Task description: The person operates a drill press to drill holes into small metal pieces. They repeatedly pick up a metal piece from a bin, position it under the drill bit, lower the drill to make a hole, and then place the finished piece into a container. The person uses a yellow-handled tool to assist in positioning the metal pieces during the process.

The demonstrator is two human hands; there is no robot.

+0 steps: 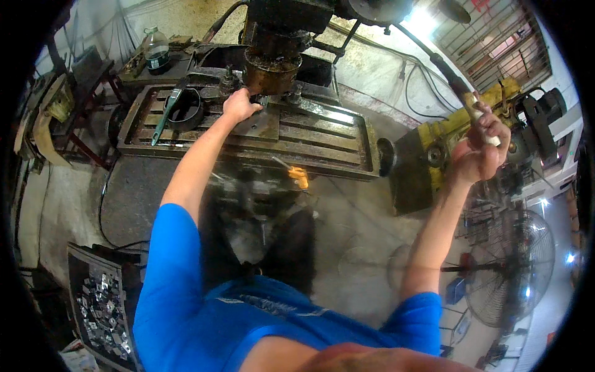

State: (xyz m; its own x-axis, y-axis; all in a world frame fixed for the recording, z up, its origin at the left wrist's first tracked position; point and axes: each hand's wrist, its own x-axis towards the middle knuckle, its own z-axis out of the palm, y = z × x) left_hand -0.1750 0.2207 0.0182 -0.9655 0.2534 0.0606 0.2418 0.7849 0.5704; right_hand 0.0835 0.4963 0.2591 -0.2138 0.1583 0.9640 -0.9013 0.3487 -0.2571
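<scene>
At the lower left, a dark box point(94, 259) is filled with small metal pieces point(102, 307). Above it, a clear bottle point(157, 53) is set on a bench, and a green-handled brush point(166, 118) is leaned against a round black pot point(189, 123) on the slotted table point(338, 144). The left hand point(240, 106) is held low against the machine head point(273, 71), thumb stretched rightward; whether anything is gripped by its fingers cannot be told, the fingertips being hidden. An orange-handled tool point(299, 177) is seen by the table's front edge. At the upper right, the long lever point(455, 82) is grasped at its pale end by the curled fingers of the raised right hand point(477, 149). Beyond, a large fan point(505, 266) is stood.
</scene>
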